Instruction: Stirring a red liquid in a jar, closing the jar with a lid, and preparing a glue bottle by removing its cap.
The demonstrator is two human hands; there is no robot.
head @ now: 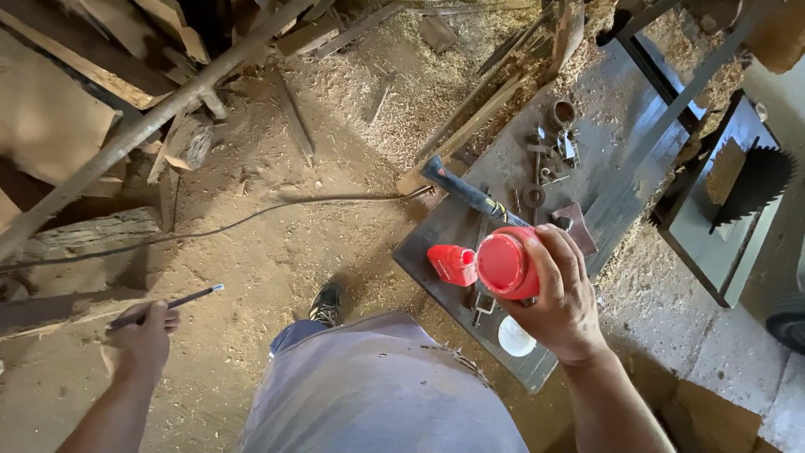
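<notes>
My right hand (560, 289) grips a round red container (506, 262) over the near end of a dark metal bench (616, 143). A smaller red bottle or cap (453, 264) sits right beside it on the left; whether it touches the container I cannot tell. My left hand (141, 335) is out to the left over the sawdust floor, closed on a thin dark pencil (180, 300) that points up and right. A hammer with a dark handle (470, 195) lies on the bench just beyond the red container.
Small metal parts and a round cup (560, 113) lie on the bench. A white disc (515, 335) rests near its front edge. A circular saw blade (755, 180) stands at the right. A cable (251, 220) crosses the floor. Planks and logs pile at the left.
</notes>
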